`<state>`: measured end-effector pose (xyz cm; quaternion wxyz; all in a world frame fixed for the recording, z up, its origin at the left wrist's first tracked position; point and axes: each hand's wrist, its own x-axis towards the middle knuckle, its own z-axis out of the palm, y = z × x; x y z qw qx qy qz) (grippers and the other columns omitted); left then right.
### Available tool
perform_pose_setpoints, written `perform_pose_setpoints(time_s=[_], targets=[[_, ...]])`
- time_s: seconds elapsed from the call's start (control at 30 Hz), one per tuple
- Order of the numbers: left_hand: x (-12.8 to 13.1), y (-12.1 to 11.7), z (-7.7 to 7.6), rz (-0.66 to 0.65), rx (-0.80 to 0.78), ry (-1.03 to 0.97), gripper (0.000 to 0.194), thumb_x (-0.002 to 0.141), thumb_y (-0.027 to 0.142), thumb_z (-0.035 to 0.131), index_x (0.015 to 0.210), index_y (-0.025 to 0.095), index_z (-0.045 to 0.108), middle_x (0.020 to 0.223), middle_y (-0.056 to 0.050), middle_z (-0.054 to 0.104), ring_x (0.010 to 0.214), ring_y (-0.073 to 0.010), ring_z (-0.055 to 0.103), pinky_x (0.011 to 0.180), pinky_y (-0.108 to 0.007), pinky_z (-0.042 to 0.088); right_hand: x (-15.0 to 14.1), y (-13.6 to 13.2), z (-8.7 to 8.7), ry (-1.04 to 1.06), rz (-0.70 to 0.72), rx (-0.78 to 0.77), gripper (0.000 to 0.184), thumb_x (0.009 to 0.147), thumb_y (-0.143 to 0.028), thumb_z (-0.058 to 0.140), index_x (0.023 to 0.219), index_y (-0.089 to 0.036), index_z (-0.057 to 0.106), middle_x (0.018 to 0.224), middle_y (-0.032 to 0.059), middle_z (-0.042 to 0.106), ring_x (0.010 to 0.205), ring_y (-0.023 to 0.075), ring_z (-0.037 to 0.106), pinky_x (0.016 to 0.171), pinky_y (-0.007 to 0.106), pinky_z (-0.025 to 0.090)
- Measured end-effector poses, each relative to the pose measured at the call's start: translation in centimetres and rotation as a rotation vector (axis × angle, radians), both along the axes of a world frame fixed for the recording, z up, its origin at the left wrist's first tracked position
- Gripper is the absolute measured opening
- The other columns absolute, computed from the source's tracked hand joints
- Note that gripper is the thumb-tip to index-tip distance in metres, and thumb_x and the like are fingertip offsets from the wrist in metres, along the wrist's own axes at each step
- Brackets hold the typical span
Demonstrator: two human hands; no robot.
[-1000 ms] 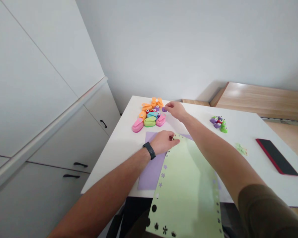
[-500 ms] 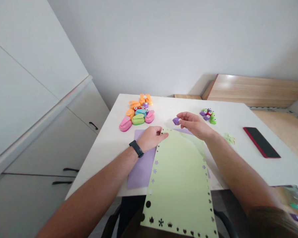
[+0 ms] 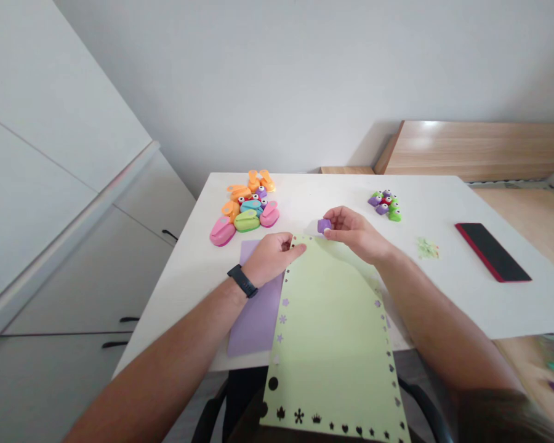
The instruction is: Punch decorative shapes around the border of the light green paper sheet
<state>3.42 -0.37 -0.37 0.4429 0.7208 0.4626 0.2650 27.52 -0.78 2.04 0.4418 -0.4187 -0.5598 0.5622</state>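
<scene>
- Purple craft punch (image 3: 324, 226): small, near the frame's centre, just above the top edge of the green sheet, not touching it.
- Right grip (image 3: 355, 232): nearly closed, punch pinched between thumb and fingertips.
- Left grip (image 3: 271, 258): curled, fingers closed on the sheet's upper left corner.
- Pale green card sheet (image 3: 332, 338): lower centre, overhanging the desk's near edge; punched stars, flowers, crowns and dots along its borders.
- Lilac paper sheet (image 3: 253, 320): flat on the desk, partly under the green sheet.
- Pile of large craft punches (image 3: 222, 232): pink, orange, green and blue, upper left of the desk.
- Small craft punches (image 3: 383, 205): purple and green cluster, upper right of centre.
- Green paper scraps (image 3: 427, 248): right of the hands.
- Smartphone (image 3: 492, 251): face down or dark, red-edged, far right of the white desk (image 3: 175, 332).
</scene>
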Motion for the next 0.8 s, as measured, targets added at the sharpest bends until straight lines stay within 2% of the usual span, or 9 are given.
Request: perform_pose_setpoints(time_s=[0.1, 0.23, 0.33, 0.57, 0.8], targets=[[0.13, -0.14, 0.17, 0.009, -0.005, 0.002, 0.036, 0.089, 0.051, 0.063, 0.078, 0.017, 0.061, 0.07, 0.001, 0.06, 0.062, -0.0134, 0.052, 0.054, -0.025, 0.033, -0.25, 0.06, -0.16, -0.03, -0.009, 0.021, 0.041, 0.076, -0.025, 0.081, 0.112, -0.02, 0.062, 0.098, 0.0008, 0.063, 0.086, 0.0146, 0.059, 0.081, 0.032, 0.047], [0.22, -0.11, -0.01, 0.017, -0.019, -0.016, 0.036, 0.088, 0.051, 0.065, 0.075, 0.018, 0.059, 0.067, 0.003, 0.056, 0.059, -0.0119, 0.048, 0.053, -0.024, 0.032, -0.03, 0.2, -0.32, -0.21, 0.004, 0.059, 0.048, 0.08, -0.029, 0.078, 0.125, -0.018, 0.065, 0.106, 0.0052, 0.067, 0.089, 0.0172, 0.06, 0.085, 0.036, 0.048], [0.27, -0.03, -0.28, 0.015, -0.049, -0.053, 0.035, 0.087, 0.051, 0.066, 0.076, 0.018, 0.059, 0.067, 0.003, 0.056, 0.058, -0.0115, 0.047, 0.052, -0.024, 0.032, 0.13, 0.23, -0.4, -0.319, 0.007, 0.074, 0.045, 0.082, -0.031, 0.076, 0.124, -0.017, 0.068, 0.107, 0.0067, 0.07, 0.09, 0.0183, 0.061, 0.086, 0.037, 0.049], [0.39, -0.18, 0.01, 0.023, -0.04, -0.031, 0.033, 0.087, 0.049, 0.065, 0.076, 0.018, 0.058, 0.067, 0.003, 0.055, 0.057, -0.0109, 0.046, 0.051, -0.024, 0.031, 0.01, -0.03, -0.23, -0.334, 0.089, 0.044, 0.04, 0.084, -0.031, 0.074, 0.12, -0.016, 0.07, 0.102, 0.0068, 0.07, 0.087, 0.0172, 0.06, 0.082, 0.035, 0.049], [0.36, -0.21, -0.01, 0.023, 0.014, 0.025, 0.034, 0.088, 0.047, 0.063, 0.072, 0.019, 0.053, 0.063, 0.003, 0.05, 0.056, -0.0111, 0.043, 0.05, -0.025, 0.027, 0.18, -0.22, -0.26, -0.439, 0.155, 0.06, 0.037, 0.087, -0.03, 0.07, 0.122, -0.016, 0.068, 0.1, 0.0059, 0.071, 0.086, 0.0186, 0.062, 0.081, 0.036, 0.05]])
